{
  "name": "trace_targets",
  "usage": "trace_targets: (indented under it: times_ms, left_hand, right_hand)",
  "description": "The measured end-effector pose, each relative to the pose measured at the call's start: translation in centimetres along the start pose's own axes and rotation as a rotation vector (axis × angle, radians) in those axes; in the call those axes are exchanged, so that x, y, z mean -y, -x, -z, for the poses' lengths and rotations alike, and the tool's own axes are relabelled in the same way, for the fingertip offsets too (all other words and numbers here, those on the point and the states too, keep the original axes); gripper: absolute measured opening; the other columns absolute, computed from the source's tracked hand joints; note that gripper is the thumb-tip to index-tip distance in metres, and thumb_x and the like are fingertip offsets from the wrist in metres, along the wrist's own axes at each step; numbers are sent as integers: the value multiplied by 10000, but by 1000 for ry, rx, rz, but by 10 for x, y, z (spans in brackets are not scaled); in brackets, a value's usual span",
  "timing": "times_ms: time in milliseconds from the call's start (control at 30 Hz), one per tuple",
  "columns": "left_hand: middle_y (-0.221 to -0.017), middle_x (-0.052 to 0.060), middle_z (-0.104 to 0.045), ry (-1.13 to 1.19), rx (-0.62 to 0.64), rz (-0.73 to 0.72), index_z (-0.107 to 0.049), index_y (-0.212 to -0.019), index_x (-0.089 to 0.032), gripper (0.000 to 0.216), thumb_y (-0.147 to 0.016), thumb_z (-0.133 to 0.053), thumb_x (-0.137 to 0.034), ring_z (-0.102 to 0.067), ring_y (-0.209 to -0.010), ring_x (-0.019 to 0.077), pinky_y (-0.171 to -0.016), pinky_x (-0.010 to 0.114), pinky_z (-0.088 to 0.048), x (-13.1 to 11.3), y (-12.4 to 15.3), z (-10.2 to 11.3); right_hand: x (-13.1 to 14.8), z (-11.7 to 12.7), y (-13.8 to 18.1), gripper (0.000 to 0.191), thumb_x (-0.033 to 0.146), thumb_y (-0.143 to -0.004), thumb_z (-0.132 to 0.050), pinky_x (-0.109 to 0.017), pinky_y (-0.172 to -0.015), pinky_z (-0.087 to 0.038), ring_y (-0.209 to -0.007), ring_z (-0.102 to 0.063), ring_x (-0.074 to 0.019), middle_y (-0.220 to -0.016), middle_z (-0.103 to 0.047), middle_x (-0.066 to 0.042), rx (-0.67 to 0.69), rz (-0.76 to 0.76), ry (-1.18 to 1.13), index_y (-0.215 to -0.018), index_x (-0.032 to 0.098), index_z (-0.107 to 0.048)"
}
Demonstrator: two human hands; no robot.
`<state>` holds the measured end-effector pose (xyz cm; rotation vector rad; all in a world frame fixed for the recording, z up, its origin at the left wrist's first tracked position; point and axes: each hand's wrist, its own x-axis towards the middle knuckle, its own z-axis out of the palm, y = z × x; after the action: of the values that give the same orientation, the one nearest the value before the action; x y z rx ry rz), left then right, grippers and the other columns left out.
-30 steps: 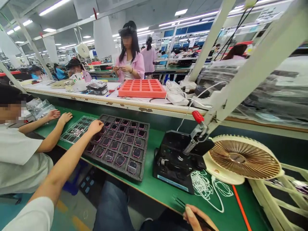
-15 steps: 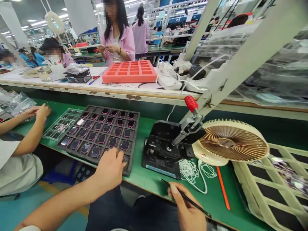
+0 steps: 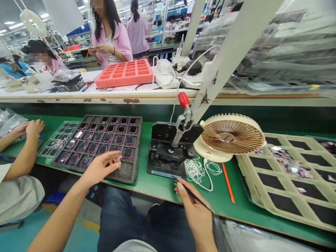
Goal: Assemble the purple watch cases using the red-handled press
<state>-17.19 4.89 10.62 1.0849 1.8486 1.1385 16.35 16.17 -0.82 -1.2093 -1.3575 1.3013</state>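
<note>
My left hand (image 3: 101, 168) pinches a small pink piece (image 3: 118, 160) between thumb and fingertip, just above the lower right part of a dark foam tray (image 3: 126, 176). The tray's rows of cells hold dark rounded items with pink rims. My right hand (image 3: 194, 206) grips thin black tweezers (image 3: 191, 192), whose tips point at the front edge of a black press fixture (image 3: 168, 164) and stay just off it. The hand covers the tray's lower edge only slightly.
A co-worker's hands (image 3: 27, 129) rest beside a clear cell tray (image 3: 55, 141) at left. A small fan (image 3: 231, 138), white cord coil (image 3: 196, 171), orange stick (image 3: 228, 182) and beige lattice tray (image 3: 283, 182) stand to the right. An upper shelf runs behind.
My view has tilted and shifted, so the bench sits higher and further left. My left hand has risen from the tray's lower corner, now pinching the pink piece. The tweezers moved nearer the fixture.
</note>
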Motion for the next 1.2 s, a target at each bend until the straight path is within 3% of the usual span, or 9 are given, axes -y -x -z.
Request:
trace_targets:
  times_ms: [100, 167, 267, 333, 400, 533, 600, 867, 1200]
  left_hand:
    - [-1300, 147, -763, 566, -70, 30, -712, -1331, -192, 469, -900, -818, -346, -699, -1230, 304, -1048, 433, -559, 6, 6, 0]
    - [-1369, 163, -727, 804, 1, 69, -711, -1341, -191, 430, -935, -778, -317, -699, -1240, 342, -983, 456, -604, 0, 15, -12]
    - [-1436, 204, -676, 955, 135, 189, -690, -1376, -162, 419, -978, -720, -288, -715, -1203, 361, -851, 405, -645, -15, 34, -43]
    - [-1389, 219, -696, 923, 147, 211, -670, -1397, -148, 448, -974, -734, -283, -739, -1124, 325, -790, 361, -647, -23, 47, -67]
    - [-1287, 197, -738, 824, 136, 194, -638, -1426, -163, 517, -950, -775, -312, -769, -902, 249, -696, 333, -646, -28, 58, -88]
    - [-1028, 112, -770, 653, 149, 200, -650, -1368, -155, 546, -923, -795, -436, -673, -540, 128, -540, 288, -605, -31, 69, -108]
    - [-984, 101, -768, 609, 136, 196, -675, -1324, -142, 530, -919, -792, -463, -690, -592, 139, -593, 289, -621, -32, 71, -110]
    - [-1189, 146, -787, 496, 179, 195, -668, -1394, -168, 543, -954, -739, -479, -748, -804, 191, -806, 343, -643, -29, 73, -112]
    - [-1293, 139, -774, 416, 142, 186, -704, -1371, -196, 513, -938, -755, -466, -755, -1067, 248, -988, 378, -603, -28, 70, -116]
  right_hand:
    - [0, -1, 0, 372, 505, -768, -890, -362, -793, -685, -846, -784, -263, -1013, -809, -97, -29, 27, -5, -1004, 220, -853]
    - [7, -5, 7, 238, 413, -788, -898, -329, -761, -686, -872, -789, -258, -1011, -806, -84, -26, 125, -46, -941, 236, -853]
    - [31, -20, 23, 106, 221, -888, -816, -353, -803, -693, -959, -793, -254, -1114, -794, -79, 103, 357, -162, -983, 261, -837]
    - [51, -33, 34, 251, 94, -909, -757, -427, -900, -685, -1047, -784, -270, -1157, -791, -72, 198, 520, -189, -1074, 275, -814]
    - [68, -45, 41, 387, 3, -895, -728, -506, -1009, -648, -1144, -758, -290, -1173, -792, -67, 259, 663, -154, -1169, 271, -785]
    - [76, -56, 45, 519, -63, -883, -707, -554, -1113, -594, -1248, -712, -300, -1268, -764, -87, 342, 790, -62, -1313, 227, -721]
    - [72, -54, 47, 517, -65, -889, -703, -524, -1115, -601, -1262, -704, -289, -1287, -756, -85, 352, 791, -36, -1318, 223, -718]
    - [56, -46, 53, 513, -71, -892, -712, -499, -1094, -617, -1281, -693, -289, -1318, -744, -72, 358, 735, -3, -1303, 235, -721]
    - [50, -44, 50, 558, -80, -902, -686, -514, -1099, -612, -1303, -682, -294, -1347, -735, -87, 385, 817, 4, -1363, 234, -707]
